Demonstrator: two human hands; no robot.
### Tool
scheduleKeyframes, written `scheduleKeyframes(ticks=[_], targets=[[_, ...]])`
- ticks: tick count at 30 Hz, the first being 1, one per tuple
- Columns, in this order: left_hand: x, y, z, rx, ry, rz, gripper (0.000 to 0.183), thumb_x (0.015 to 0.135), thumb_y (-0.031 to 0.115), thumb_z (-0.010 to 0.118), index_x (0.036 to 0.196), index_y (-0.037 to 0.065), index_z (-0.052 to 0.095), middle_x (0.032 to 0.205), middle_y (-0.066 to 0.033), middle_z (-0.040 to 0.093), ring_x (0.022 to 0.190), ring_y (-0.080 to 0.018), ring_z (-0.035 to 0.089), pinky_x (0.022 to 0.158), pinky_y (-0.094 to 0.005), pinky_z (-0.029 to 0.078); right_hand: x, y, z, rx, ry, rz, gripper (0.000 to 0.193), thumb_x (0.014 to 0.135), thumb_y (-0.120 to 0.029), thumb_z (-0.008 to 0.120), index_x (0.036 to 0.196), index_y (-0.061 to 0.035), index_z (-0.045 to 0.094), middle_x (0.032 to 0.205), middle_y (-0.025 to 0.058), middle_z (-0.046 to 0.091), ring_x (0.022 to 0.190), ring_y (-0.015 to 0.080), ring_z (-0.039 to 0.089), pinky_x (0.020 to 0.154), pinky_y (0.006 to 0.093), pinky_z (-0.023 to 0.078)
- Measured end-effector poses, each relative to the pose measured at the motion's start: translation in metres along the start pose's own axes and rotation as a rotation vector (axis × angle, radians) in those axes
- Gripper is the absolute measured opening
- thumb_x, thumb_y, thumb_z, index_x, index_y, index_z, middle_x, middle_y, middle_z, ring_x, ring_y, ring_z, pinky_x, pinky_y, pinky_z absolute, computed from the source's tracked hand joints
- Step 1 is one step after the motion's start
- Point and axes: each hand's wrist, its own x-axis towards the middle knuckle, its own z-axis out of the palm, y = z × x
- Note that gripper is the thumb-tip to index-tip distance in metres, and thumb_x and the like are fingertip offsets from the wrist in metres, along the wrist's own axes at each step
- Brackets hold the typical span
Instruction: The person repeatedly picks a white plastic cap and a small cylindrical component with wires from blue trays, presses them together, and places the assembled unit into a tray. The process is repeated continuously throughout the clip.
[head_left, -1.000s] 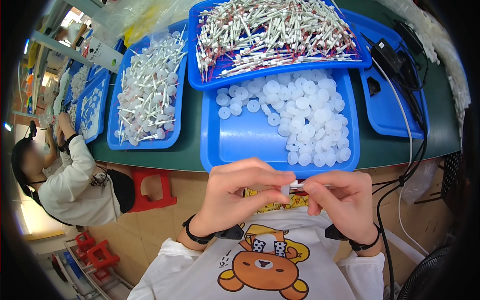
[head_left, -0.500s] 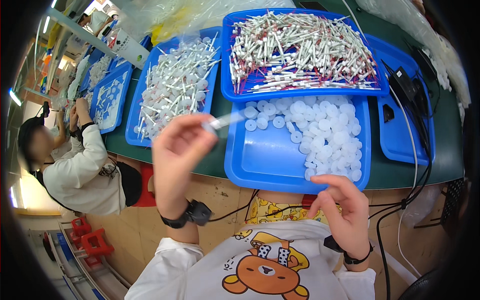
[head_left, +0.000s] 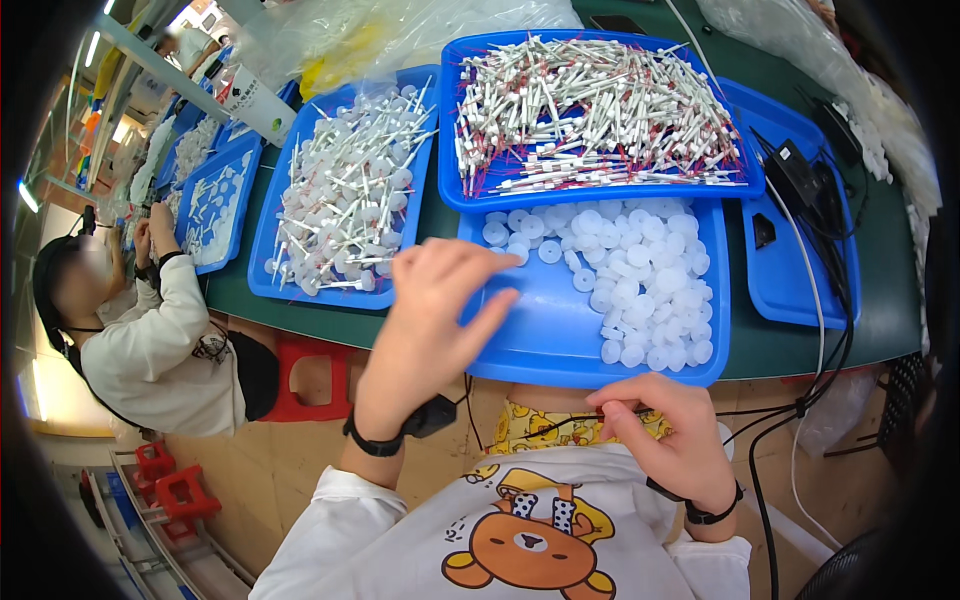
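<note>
Looking over a green tabletop (head_left: 310, 320), bending across the upper half of the frame. Finding a blue disc tray (head_left: 520, 330) at centre, a stick tray (head_left: 600, 200) overlapping its back, and a joined-piece tray (head_left: 330, 299) at left centre. Holding the left hand (head_left: 425, 320) over the left part of the disc tray, thumb and fingers apart. Holding the right hand (head_left: 665, 435) below the tray's front edge, fingers curling close to the thumb; not showing whether pinching anything. Seeing many joined pieces (head_left: 350, 190) at left, so judging a good share done. Seeing loose sticks (head_left: 600, 110) heaping thickly at upper centre, and loose discs (head_left: 650, 290) crowding right of centre, so judging plenty left. Spotting a few more discs just beside the left index fingertip; not showing whether touching.
</note>
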Motion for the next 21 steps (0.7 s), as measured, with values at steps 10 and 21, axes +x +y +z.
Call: scheduleKeyframes(ticks=[10,21], targets=[[0.004,0.038,0.062,-0.062,-0.011,-0.066,0.04,0.084,0.011,0.071,0.123,0.01,0.063,0.1,-0.0037,0.06,0.098,-0.0222,0.056,0.093,-0.0382,0.033,0.012,-0.016,-0.028,-0.272,0.23,-0.004,0.009,0.09,-0.003,0.063,0.096,-0.0004,0.069,0.079,0.0104,0.067,0.072,0.0218,0.064,0.064,0.0324,0.05],[0.001,0.034,0.065,-0.077,0.114,-0.085,0.019,0.086,0.009,0.067,0.104,0.008,0.06,0.088,-0.0072,0.064,0.09,-0.0255,0.059,0.089,-0.0413,0.036,0.113,-0.011,-0.072,-0.813,0.397,-0.439,0.006,0.084,-0.005,0.066,0.087,0.0007,0.066,0.081,0.0163,0.066,0.083,0.0325,0.064,0.074,0.0403,0.05]])
